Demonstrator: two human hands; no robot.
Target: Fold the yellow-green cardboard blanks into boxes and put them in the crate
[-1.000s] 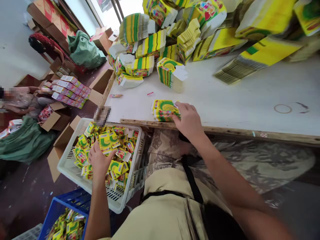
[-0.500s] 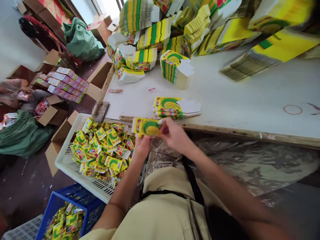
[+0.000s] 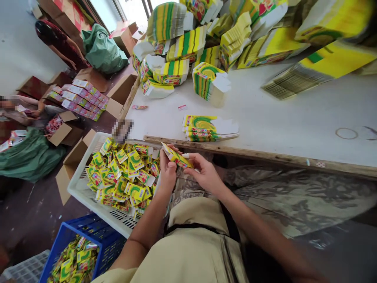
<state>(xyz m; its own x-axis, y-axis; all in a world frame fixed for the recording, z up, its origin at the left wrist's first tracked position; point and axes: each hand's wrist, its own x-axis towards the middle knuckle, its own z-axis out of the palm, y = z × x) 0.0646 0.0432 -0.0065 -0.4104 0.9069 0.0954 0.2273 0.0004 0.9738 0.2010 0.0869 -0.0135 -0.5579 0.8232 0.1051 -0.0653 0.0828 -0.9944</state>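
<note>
Single-carton handling step. Left hand (image 3: 167, 176) and right hand (image 3: 207, 173) hold yellow carton (image 3: 178, 158) between narrowed fingers, tilted, off the table's (image 3: 279, 129) near edge, right of white crate (image 3: 84, 169). Next move probably calls for light, steady fingertip pressure.

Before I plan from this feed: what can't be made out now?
All in the head view:
- Underside of the yellow carton between left hand and right hand: faces away
- White plastic crate's floor: under heaped cartons
- Blue plastic crate: bottom edge
- Table-corner object: pixelated
</note>
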